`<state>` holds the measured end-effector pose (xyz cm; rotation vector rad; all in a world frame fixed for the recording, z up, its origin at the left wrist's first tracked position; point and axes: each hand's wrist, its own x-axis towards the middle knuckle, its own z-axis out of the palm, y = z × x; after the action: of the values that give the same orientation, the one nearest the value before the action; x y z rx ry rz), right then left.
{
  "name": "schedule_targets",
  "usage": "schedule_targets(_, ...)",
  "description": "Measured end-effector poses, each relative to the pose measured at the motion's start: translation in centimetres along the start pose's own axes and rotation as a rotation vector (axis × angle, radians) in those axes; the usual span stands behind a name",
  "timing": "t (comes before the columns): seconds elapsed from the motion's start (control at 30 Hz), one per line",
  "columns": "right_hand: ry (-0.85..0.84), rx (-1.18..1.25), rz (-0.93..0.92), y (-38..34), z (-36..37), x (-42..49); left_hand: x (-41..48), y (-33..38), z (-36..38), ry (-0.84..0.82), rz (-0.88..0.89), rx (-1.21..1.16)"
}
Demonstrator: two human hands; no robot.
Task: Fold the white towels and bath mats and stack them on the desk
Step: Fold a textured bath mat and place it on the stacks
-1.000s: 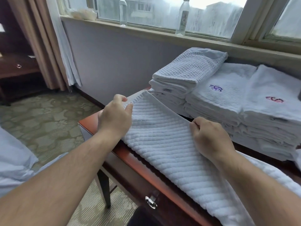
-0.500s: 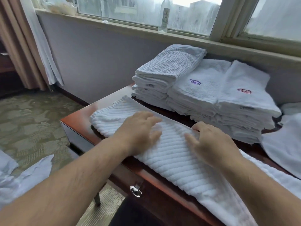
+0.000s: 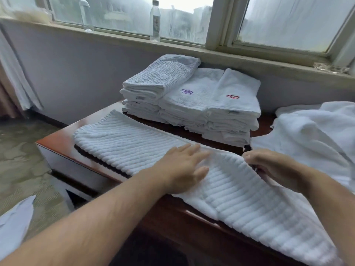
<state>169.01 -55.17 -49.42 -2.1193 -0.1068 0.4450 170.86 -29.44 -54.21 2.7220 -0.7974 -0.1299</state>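
Currently mid-fold. The ribbed bath mat [image 3: 134, 143] lies lengthwise along the worktop's [image 3: 57, 141] near edge, its 4 o'clock end trailing off the front. The left hand [image 3: 182, 167] rests flat on the mat's middle, fingers straight and spread, forearm reaching in from 7 o'clock. The right hand [image 3: 272, 166], just at its 3 o'clock, pinches the mat's far hem, fingers curled. Judgement: anchor with the flat palm, carry the pinched end toward 10 o'clock, match hems before pressing. Folded stacks [image 3: 192, 96] sit at 12 o'clock.

The single head view looks forward and down from the desk's [image 3: 57, 140] near side, close above its top, facing the window [image 3: 124, 14] beyond the desk's far edge.
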Motion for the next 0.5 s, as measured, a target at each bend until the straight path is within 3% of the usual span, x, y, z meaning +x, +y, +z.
schedule_targets(0.1,-0.029,0.179,-0.015,1.4,-1.1,-1.3,1.0,1.7,1.0,0.034,0.000,-0.015)
schedule_targets(0.17,-0.011,0.171,0.034,2.2,-1.8,-2.4,1.5,2.2,1.0,0.023,-0.023,-0.026)
schedule_targets(0.27,0.172,-0.335,0.108,3.0,-2.9,-3.1,2.3,3.2,1.2,-0.040,-0.079,0.030)
schedule_targets(0.33,0.426,-0.622,0.052,3.2,-3.3,-2.9,2.8,4.3,1.6,-0.036,-0.075,0.021)
schedule_targets(0.4,0.653,-0.631,-0.024,3.3,-3.5,-2.7,3.3,5.4,2.0,-0.008,-0.003,-0.007)
schedule_targets(0.5,0.664,-0.806,0.069,4.9,-3.2,-2.3,3.5,6.1,2.6,0.000,0.056,0.043)
